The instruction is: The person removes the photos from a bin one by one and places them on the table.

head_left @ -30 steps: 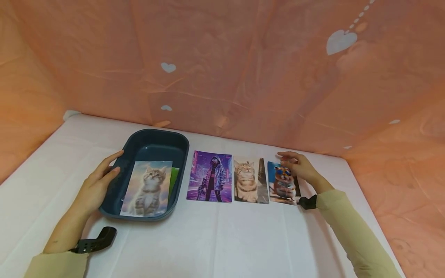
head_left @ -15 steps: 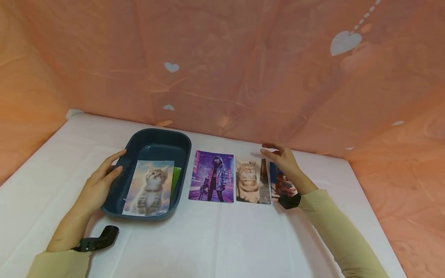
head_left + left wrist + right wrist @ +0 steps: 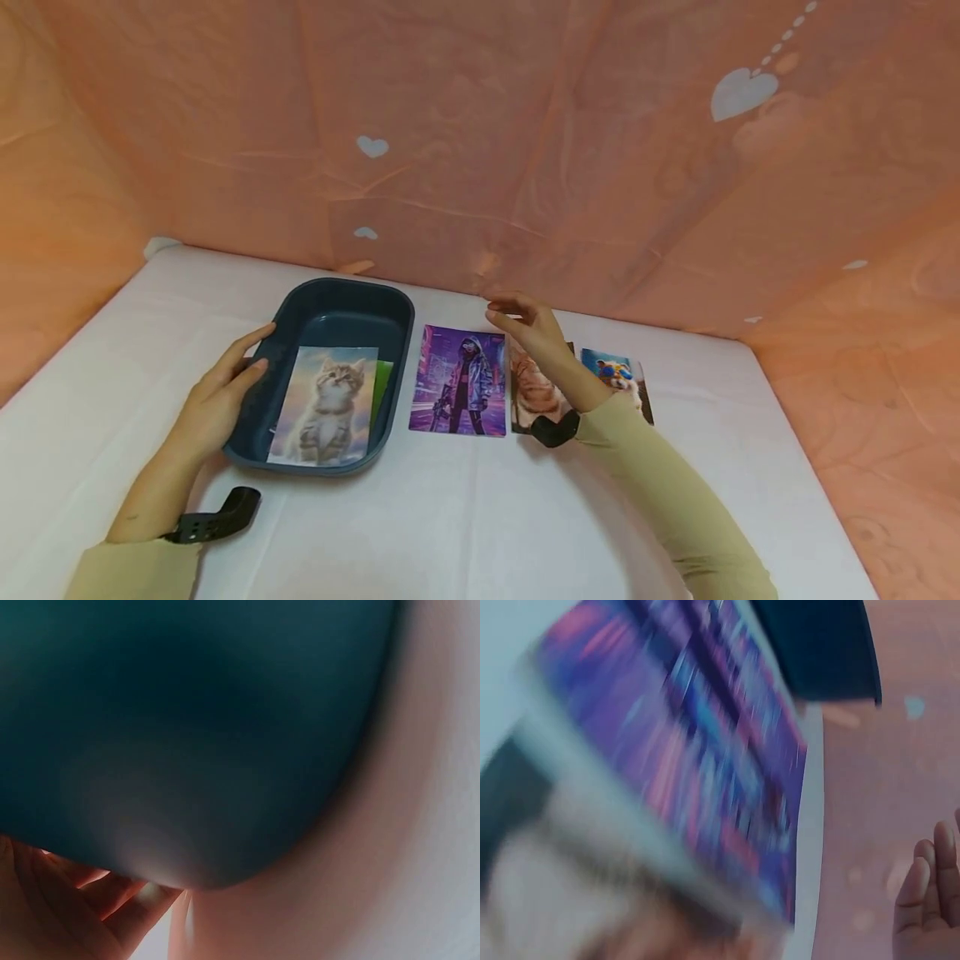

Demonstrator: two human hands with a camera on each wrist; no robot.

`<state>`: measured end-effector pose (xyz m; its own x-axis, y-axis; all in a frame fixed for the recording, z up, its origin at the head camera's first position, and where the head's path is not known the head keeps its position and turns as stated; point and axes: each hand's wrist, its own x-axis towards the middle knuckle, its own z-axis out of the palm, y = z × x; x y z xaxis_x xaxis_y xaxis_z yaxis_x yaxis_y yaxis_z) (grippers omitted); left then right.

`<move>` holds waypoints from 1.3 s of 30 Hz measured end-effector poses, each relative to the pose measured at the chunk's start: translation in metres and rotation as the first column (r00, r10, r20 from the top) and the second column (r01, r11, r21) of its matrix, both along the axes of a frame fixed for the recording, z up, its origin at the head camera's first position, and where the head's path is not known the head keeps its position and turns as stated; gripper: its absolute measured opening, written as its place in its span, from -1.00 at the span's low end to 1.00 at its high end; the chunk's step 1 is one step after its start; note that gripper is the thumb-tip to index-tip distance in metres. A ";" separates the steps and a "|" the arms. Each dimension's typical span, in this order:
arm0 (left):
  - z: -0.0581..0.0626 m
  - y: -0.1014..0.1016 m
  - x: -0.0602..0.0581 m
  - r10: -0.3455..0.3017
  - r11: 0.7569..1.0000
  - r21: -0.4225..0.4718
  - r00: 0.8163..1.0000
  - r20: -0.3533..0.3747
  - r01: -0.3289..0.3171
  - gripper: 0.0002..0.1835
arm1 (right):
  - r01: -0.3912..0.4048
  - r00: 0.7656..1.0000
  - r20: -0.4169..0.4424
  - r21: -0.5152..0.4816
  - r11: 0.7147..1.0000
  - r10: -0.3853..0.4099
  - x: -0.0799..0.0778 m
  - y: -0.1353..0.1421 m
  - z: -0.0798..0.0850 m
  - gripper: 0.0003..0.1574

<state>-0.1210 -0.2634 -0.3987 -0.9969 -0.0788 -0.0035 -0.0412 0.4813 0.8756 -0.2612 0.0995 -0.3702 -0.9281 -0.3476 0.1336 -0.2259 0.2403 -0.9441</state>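
At the left edge of a dark blue tray (image 3: pixel 408 333), my left hand (image 3: pixel 213 408) holds the rim, its thumb lying over it. In the left wrist view, the fingers (image 3: pixel 139 919) meet the tray's outer side. A kitten picture card (image 3: pixel 326 408) lies in the tray over a green one (image 3: pixel 380 387). My right hand (image 3: pixel 532 329) hovers over the table, fingers extended and holding nothing, partly covering an orange cat card (image 3: pixel 528 396). Just left of it lies a purple card with a hooded figure (image 3: pixel 457 379), blurred in the right wrist view.
A card with an animal in blue sunglasses (image 3: pixel 618 375) lies at the row's right end, partly behind the right forearm. The white tabletop (image 3: pixel 420 533) ends at an orange curtain (image 3: pixel 465 150) with pale hearts. Black cameras are strapped to both wrists.
My right hand has moved left from the sunglasses card, past the cat card, toward the purple card. The left hand and tray stay in place.
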 end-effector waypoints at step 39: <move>0.002 0.008 -0.004 0.015 0.999 -0.029 1.000 0.018 -0.015 -0.45 | -0.512 0.846 0.391 0.408 0.756 0.363 0.007 -0.157 0.027 -0.35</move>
<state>-0.1246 -0.2549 -0.3967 -0.9954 -0.0940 -0.0196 -0.0647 0.5053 0.8605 -0.2542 -0.0573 -0.3433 -0.6270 -0.6721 -0.3939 -0.1749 0.6142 -0.7695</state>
